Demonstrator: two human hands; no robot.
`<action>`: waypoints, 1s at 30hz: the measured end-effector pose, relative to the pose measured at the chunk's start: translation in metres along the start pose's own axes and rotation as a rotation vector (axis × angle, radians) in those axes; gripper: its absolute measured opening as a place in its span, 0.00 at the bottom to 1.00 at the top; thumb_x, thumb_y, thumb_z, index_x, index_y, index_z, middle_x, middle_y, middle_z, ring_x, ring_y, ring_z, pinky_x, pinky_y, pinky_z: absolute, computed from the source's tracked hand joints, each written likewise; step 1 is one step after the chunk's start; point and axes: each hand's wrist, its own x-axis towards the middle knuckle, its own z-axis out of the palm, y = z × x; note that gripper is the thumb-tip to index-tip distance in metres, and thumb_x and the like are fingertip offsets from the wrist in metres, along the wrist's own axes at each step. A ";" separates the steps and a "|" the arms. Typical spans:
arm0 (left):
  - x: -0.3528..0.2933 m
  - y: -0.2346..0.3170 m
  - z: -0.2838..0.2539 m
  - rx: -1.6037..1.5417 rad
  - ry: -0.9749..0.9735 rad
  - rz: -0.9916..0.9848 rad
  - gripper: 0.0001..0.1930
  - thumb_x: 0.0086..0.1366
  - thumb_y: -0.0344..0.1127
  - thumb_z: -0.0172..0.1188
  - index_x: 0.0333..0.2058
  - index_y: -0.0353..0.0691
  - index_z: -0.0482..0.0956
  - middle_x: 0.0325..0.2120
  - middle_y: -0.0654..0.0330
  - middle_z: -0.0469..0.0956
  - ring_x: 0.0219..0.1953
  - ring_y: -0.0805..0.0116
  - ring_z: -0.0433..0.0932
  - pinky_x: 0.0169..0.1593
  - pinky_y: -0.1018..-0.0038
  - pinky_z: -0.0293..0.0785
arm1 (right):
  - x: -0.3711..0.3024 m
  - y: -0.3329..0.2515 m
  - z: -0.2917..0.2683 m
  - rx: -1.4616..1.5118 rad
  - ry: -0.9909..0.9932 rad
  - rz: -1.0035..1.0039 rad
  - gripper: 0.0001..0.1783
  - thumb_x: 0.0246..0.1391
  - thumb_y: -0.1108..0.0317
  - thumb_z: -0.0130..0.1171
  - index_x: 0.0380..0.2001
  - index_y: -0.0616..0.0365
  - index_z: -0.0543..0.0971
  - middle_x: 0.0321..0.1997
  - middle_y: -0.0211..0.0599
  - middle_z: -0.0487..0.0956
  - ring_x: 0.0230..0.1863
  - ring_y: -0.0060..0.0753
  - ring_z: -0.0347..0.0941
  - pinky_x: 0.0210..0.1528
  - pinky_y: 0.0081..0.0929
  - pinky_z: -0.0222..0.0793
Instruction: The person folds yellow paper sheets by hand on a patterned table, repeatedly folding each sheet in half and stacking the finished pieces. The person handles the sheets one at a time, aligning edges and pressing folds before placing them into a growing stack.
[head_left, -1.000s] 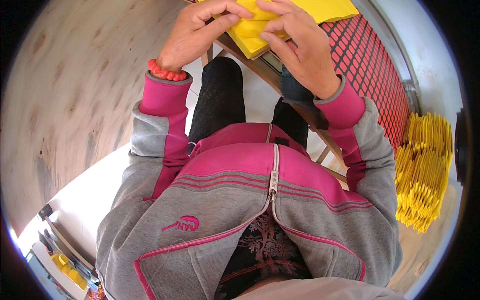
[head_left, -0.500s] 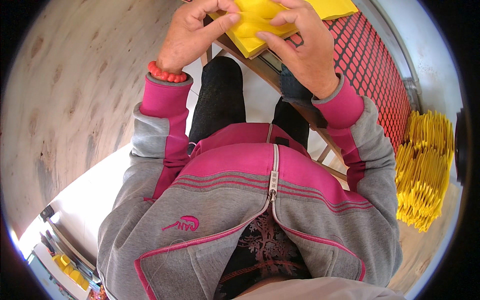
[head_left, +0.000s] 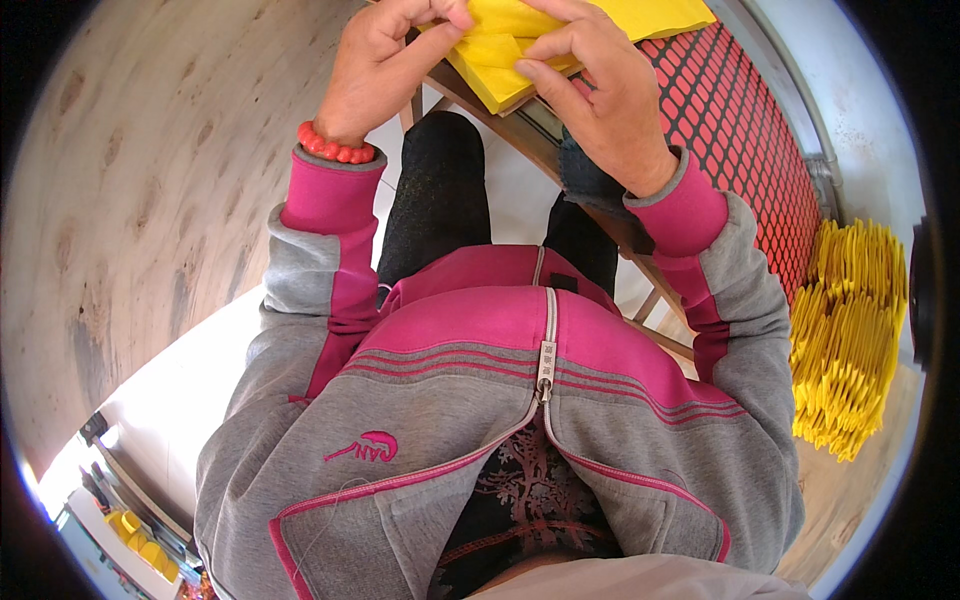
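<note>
Yellow sheet: creased, soft-looking, at the top of the view in front of the person (head_left: pixel 492 52); its near corner points down toward the lap, and its upper part runs out of the frame.
Left hand (head_left: pixel 375 72): at the sheet's left side, thumb and forefinger tips brought together in a pinch on it; the upper fingers are partly cut off by the frame.
Right hand (head_left: pixel 612 105): at the sheet's right side, thumb and forefinger tips bent close with a narrow space between; whether they have hold of a fold there, I cannot tell.
Space between the hands: narrow, filled by the sheet.
Red-and-black mat (head_left: pixel 740 130): patterned, spreading right of the right hand, its outer edge curving alongside the pale wall (head_left: pixel 870 120); more yellow material (head_left: pixel 665 14) overlaps its top.
Wooden beam (head_left: pixel 535 152): brown, slanting below the sheet's near corner, above the knees.
Dark cloth (head_left: pixel 588 172): just below the right hand, beside the beam.
Room below: a wide span between the forearms, over the black trousers (head_left: pixel 440 185), with pale floor showing between the knees.
Left side: red bead bracelet (head_left: pixel 335 148) at the wrist, near the border of a wood-grained surface (head_left: pixel 150 210).
Right side: yellow folded pile (head_left: pixel 848 340), well apart from the right hand, beyond the sleeve.
</note>
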 end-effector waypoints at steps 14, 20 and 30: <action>-0.005 0.021 -0.005 0.021 -0.109 -0.268 0.02 0.72 0.26 0.61 0.40 0.37 0.80 0.33 0.67 0.78 0.37 0.81 0.75 0.41 0.82 0.71 | -0.001 0.001 0.004 0.010 0.111 0.042 0.17 0.46 0.75 0.74 0.39 0.61 0.78 0.57 0.57 0.79 0.55 0.57 0.78 0.56 0.40 0.74; 0.001 0.012 0.003 -0.117 -0.036 -0.109 0.02 0.72 0.27 0.61 0.41 0.36 0.80 0.34 0.68 0.79 0.37 0.81 0.76 0.42 0.82 0.72 | 0.002 -0.002 -0.001 -0.103 0.086 -0.068 0.18 0.44 0.76 0.74 0.39 0.61 0.78 0.61 0.57 0.77 0.55 0.56 0.78 0.57 0.41 0.73; -0.001 -0.010 0.001 -0.161 0.031 -0.033 0.02 0.71 0.24 0.59 0.41 0.36 0.77 0.36 0.68 0.78 0.38 0.81 0.75 0.43 0.81 0.72 | 0.003 -0.003 -0.002 -0.070 0.016 -0.042 0.10 0.48 0.77 0.71 0.34 0.62 0.79 0.58 0.55 0.79 0.61 0.59 0.75 0.64 0.46 0.68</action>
